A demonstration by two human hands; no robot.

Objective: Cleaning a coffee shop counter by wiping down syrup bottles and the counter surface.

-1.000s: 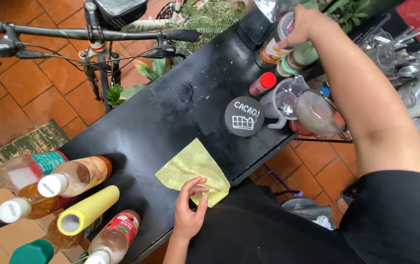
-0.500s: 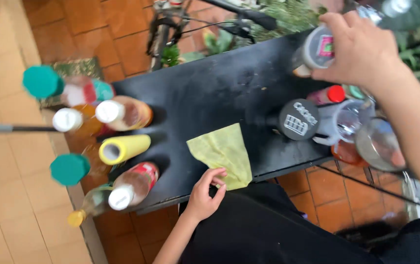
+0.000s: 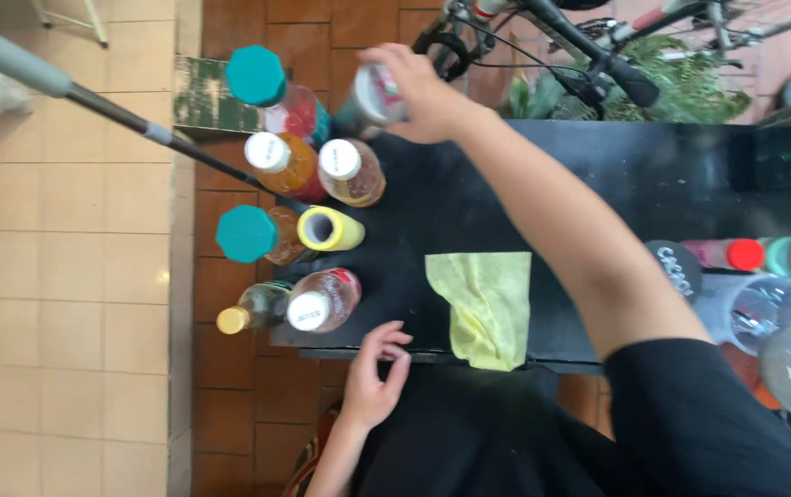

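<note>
Right hand (image 3: 414, 92) is clamped around a white-lidded bottle (image 3: 379, 97), fingers wrapped over its top, at the far end of the black table (image 3: 598, 184). Best to lower it upright into the gap just beyond the white-capped amber bottle (image 3: 349, 173), without knocking neighbours. Left hand (image 3: 372, 377) rests loosely curled on the near table edge, holding nothing, yellow cloth (image 3: 483, 304) just right of it.

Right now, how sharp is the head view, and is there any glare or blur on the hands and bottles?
Head view: even daylight, no harsh shadows. The right hand and its bottle are slightly motion-blurred. The left hand and yellow cloth look sharper. The black table shows mild sheen.
</note>
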